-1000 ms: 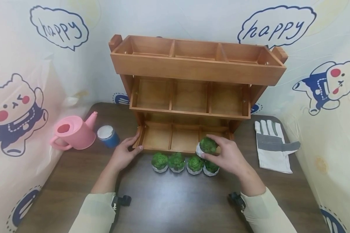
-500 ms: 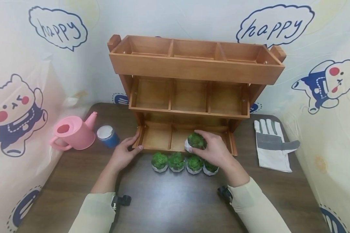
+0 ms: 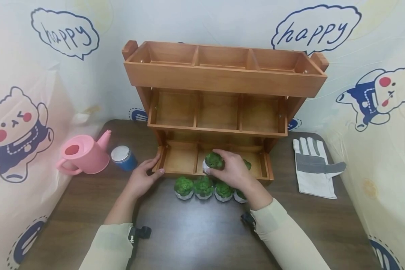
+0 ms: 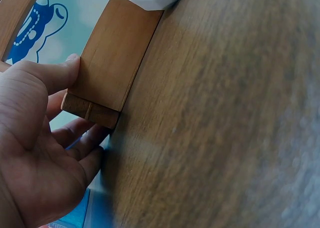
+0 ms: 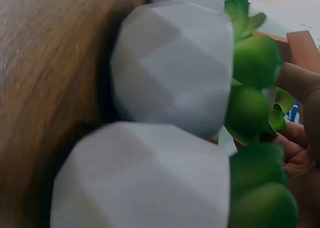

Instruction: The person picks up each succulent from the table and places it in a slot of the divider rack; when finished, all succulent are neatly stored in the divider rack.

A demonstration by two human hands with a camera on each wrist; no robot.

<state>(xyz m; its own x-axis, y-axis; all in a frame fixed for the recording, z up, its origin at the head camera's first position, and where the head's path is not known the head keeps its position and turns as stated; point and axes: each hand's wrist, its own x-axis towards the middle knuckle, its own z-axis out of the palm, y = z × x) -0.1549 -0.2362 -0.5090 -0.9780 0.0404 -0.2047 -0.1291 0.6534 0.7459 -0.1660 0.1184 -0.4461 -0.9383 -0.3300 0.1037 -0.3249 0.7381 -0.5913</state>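
My right hand (image 3: 234, 169) pinches a small succulent (image 3: 213, 160) in a white faceted pot, over the middle compartment of the shelf's bottom tier. Behind that hand, another succulent (image 3: 247, 164) shows partly in the right compartment. With thumb on the front board and fingers around the end, my left hand (image 3: 143, 178) grips the lower left corner of the wooden three-tier shelf (image 3: 202, 80). Just in front of the shelf stands a row of several potted succulents (image 3: 183, 187); their white pots (image 5: 172, 68) fill much of the right wrist view.
Left of the shelf are a pink watering can (image 3: 84, 153) and a blue can with a pale lid (image 3: 124, 158). A white and grey glove (image 3: 314, 167) lies on the right of the brown table (image 3: 192, 232). Printed cloth hangs behind.
My right hand has moved left with the succulent, from the right compartment to over the middle one, uncovering another succulent behind it. My left hand stays on the shelf corner.
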